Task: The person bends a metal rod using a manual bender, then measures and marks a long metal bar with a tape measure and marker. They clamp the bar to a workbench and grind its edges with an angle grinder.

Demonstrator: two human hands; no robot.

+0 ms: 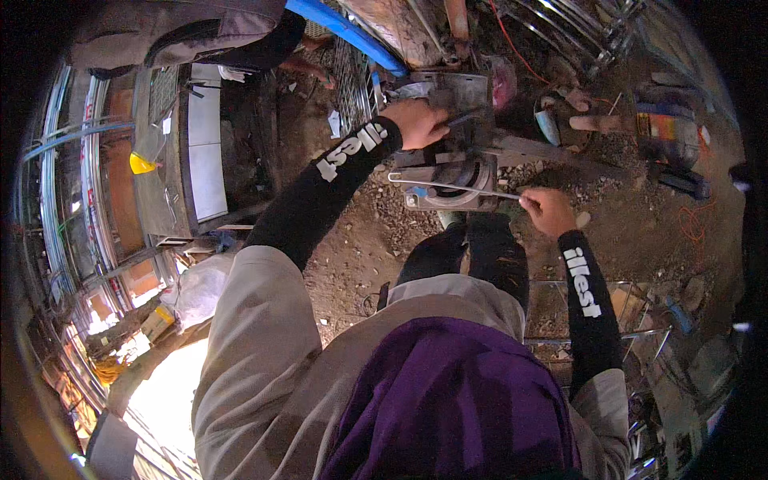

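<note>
My left hand is closed at the left side of a grey metal bench machine. Its fingers curl about a dark bar that sticks out to their right; what they cover is hidden. Nearer to me, my right hand pinches the right end of a thin metal rod. The rod lies across the machine's base, which has a curved slotted part, and its left end bends back in a narrow hook. My knees are just below the base.
Another person is at the upper left. A bench with a white panel stands left, with a yellow object by it. A wooden beam runs right from the machine. Farther right are a toolbox-like object and an orange cord.
</note>
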